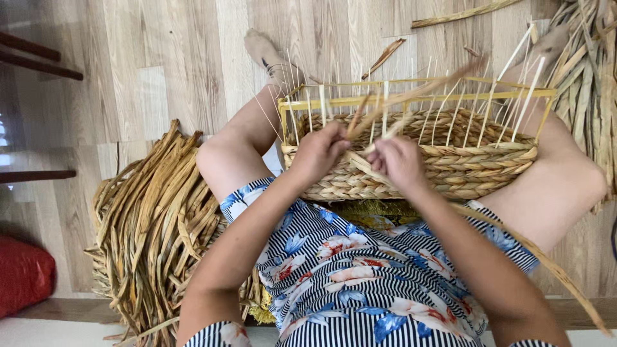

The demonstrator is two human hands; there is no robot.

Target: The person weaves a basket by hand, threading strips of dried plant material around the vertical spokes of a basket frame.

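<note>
The wooden floor point(160, 58) runs off every edge, so I can't see where it ends. Dark bars at nine o'clock are cut off, and I can't tell what they are. A red soft thing point(22, 273) at eight o'clock is only half in view.

Two piles of dried leaves lie on the floor. The big pile point(151, 228) sits at eight o'clock beside the person's knee. The other pile point(588, 77) at two o'clock is cut by the edge.

One half-made basket point(443, 164) rests on the person's lap, just above the middle. It is golden brown, made of thick twisted rope in rows. Thin pale sticks point(491, 103) poke up from it, too many to count well. A yellow frame point(418, 98) sits on top. Its bottom is hidden by the lap.

A striped dress with flowers point(347, 270) covers the lap at six o'clock.

Two hands work at the near rim. The left hand point(318, 153) is closed around a leaf strand point(411, 95) that points to one o'clock. The right hand point(400, 162) pinches the twisted rope there. The fingertips are hidden.
</note>
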